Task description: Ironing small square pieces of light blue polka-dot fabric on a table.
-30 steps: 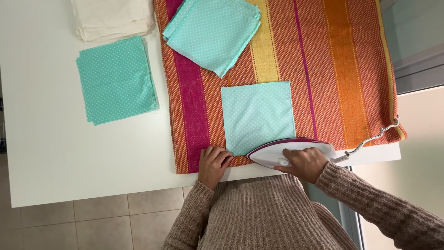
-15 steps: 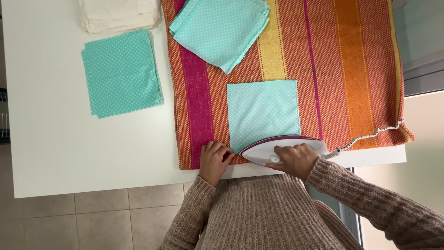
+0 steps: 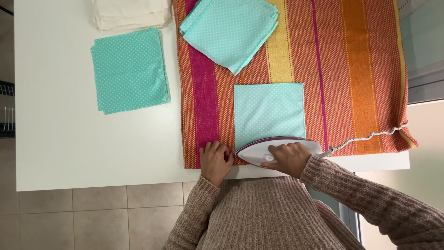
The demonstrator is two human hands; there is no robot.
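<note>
Head view, what does each hand do?

— Her right hand (image 3: 287, 158) is wrapped around the handle of the white and magenta iron (image 3: 277, 150), which lies on the near edge of the mint dotted square (image 3: 269, 111). Left hand (image 3: 215, 159) presses flat, fingers together, on the striped cloth (image 3: 351, 69) just beside that square, probably to keep it from sliding.

— And the arms?

— Both bent, sleeves near the table (image 3: 69, 148) edge.

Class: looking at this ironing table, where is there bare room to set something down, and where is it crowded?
Free: white table below the teal stack; striped cloth right of the single square. Crowded: near edge, with left hand, right hand and iron.
</note>
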